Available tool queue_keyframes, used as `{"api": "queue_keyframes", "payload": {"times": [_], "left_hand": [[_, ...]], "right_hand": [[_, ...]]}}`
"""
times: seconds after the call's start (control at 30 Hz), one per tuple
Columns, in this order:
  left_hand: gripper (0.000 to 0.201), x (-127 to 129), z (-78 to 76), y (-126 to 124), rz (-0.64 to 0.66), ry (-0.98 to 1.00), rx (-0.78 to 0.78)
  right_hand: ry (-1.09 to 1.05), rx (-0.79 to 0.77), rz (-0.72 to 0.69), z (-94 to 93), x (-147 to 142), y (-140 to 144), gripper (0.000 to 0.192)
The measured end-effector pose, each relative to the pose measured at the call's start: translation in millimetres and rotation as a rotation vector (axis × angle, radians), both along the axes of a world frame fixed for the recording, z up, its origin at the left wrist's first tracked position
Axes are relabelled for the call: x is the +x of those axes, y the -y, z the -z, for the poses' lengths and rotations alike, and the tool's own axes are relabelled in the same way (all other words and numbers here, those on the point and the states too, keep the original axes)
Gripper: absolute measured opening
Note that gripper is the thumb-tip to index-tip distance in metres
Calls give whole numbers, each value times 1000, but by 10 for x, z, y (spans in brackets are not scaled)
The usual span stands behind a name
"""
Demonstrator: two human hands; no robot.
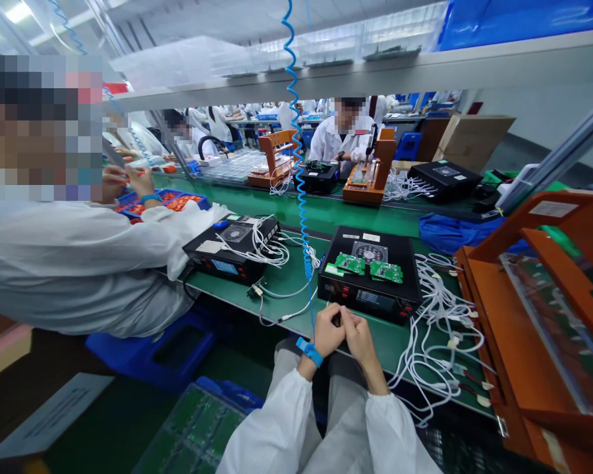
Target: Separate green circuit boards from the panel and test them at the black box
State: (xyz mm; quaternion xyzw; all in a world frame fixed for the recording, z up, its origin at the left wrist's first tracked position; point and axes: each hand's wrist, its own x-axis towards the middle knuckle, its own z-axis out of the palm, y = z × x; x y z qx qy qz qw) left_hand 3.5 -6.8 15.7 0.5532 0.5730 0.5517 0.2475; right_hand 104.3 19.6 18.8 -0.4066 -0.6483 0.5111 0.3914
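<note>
My left hand [329,330] and my right hand [358,337] meet over my lap at the bench's front edge. Fingers of both are curled and touch at the tips; anything between them is hidden or too small to name. A blue wrist strap [309,352] circles my left wrist, joined to a coiled blue cord [301,217] that hangs from above. Just beyond my hands stands a black box with a display [375,300]. On its top lie a green circuit board [350,264] and another green circuit board [386,272].
White cables [437,329] lie tangled on the right, beside an orange test fixture [494,296]. Left of centre, a second black box [212,247] carries white cables. A co-worker's sleeve [79,243] reaches in from the left. A tray of green boards [192,428] sits low at left.
</note>
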Motion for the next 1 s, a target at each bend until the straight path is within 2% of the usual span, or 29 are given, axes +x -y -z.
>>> {"api": "queue_keyframes", "payload": {"times": [0.7, 1.0], "left_hand": [[15, 5, -47, 7, -13, -9, -20], [15, 1, -36, 7, -3, -22, -9]], "right_hand": [[7, -32, 6, 11, -3, 2, 58], [-13, -1, 11, 32, -6, -3, 53]]}}
